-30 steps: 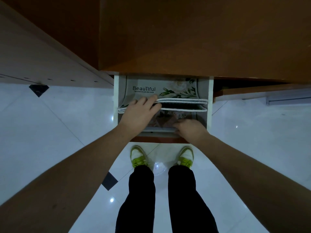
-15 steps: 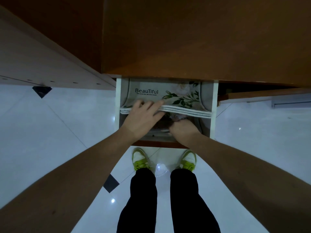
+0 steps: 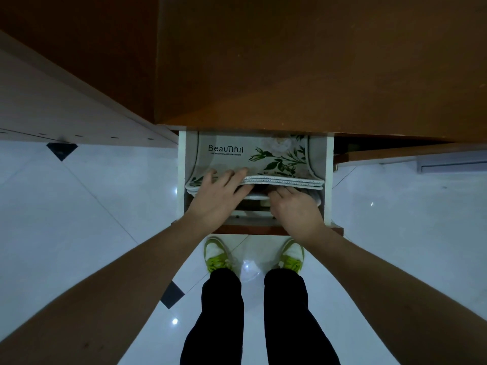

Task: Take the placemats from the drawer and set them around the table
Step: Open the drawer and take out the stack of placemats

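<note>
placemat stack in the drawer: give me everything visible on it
The placemat stack lies in the open white drawer, under the brown tabletop's edge. The top mat looks like grey-beige fabric printed with "Beautiful", green leaves and a pale flower, with a dark border line. Its near edge is raised, showing several white, dotted layers. The left hand grips that edge at the left, fingers on top. The right hand reaches beneath the raised layers; its fingertips are hidden. More mats lie below.

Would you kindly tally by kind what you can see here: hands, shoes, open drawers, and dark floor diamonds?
Hands: 2, left hand and right hand
Shoes: 2
Open drawers: 1
Dark floor diamonds: 2
Total: 7
</note>
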A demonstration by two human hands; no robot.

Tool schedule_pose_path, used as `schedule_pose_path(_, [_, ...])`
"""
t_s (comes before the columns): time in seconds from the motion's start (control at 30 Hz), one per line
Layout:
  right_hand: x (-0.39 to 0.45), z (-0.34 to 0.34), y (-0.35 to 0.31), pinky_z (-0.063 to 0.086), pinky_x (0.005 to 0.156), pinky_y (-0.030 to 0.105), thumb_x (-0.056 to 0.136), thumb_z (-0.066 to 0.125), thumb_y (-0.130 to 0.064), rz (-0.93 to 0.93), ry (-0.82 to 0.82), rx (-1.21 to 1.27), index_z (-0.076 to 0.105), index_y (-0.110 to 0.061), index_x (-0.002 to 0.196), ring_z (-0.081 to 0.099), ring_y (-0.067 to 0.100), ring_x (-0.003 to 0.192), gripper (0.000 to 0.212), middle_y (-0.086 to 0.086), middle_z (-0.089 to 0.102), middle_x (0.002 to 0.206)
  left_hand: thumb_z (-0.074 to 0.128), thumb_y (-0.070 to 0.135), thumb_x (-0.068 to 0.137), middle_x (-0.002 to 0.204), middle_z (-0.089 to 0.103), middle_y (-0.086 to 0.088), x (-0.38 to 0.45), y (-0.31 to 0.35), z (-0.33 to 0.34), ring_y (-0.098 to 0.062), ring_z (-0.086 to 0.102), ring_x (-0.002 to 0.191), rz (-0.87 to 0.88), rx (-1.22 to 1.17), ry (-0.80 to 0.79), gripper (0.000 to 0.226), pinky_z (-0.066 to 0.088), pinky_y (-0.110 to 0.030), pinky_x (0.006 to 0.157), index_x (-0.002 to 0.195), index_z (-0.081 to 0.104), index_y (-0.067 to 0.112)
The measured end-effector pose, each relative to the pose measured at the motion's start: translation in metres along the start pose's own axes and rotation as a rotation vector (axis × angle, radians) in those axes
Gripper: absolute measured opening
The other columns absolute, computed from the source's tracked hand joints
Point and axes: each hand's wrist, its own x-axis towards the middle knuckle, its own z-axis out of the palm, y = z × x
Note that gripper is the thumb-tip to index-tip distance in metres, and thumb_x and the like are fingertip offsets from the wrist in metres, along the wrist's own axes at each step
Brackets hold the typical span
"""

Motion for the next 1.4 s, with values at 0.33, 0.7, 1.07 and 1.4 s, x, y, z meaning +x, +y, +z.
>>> schedule_pose_path(0.33, [-0.007,-0.021,0.003,0.053,0.065,0.035,0.074,0.072,-0.002,-0.024,0.135,0.058,0.073,-0.01,0.091,0.065,0.025,0.076,0.019,0.006,0.069,0.082,0.078,-0.009,0.055,0.117,0.064,-0.024,0.001,-0.004,-0.028,-0.038,0.064,0.071,-0.026,-0.203,-0.007,0.05,0.05,-0.039,0.046,0.102,0.068,0.006])
schedule_pose_path(0.7, [-0.078,-0.032,-0.014,0.049,0.079,0.026,0.104,0.043,-0.018,0.94,-0.13,0.935,0.062,-0.02,0.112,0.065,0.02,0.098,0.021,-0.001,0.068,0.101,0.062,-0.013,0.062,0.121,0.063,-0.026,-0.02,0.003,-0.05,-0.036,0.063,0.07,-0.047,-0.192,0.125,0.033,0.048,-0.036,0.046,0.091,0.059,0.003])
schedule_pose_path(1.07, [-0.04,-0.078,0.03,0.059,0.076,0.053,0.087,0.05,-0.071,1.549,-0.179,2.163,0.07,-0.01,0.108,0.069,0.044,0.099,0.068,0.023,0.073,0.106,0.077,-0.013,0.056,0.126,0.067,-0.011,-0.075,0.025,-0.061,-0.027,0.069,0.075,0.143,-0.289,0.139,0.084,0.051,-0.029,0.043,0.128,0.046,0.018])
schedule_pose_path(1.4, [-0.062,-0.077,0.022,0.059,0.047,0.034,0.093,0.065,-0.012,1.675,-0.63,1.671,0.058,0.0,0.109,0.072,0.029,0.069,0.021,0.019,0.069,0.091,0.071,0.015,0.083,0.121,0.071,0.0,-0.093,0.026,-0.066,-0.025,0.071,0.083,-0.017,-0.451,-0.089,0.063,0.057,-0.035,0.064,0.142,0.052,0.025])
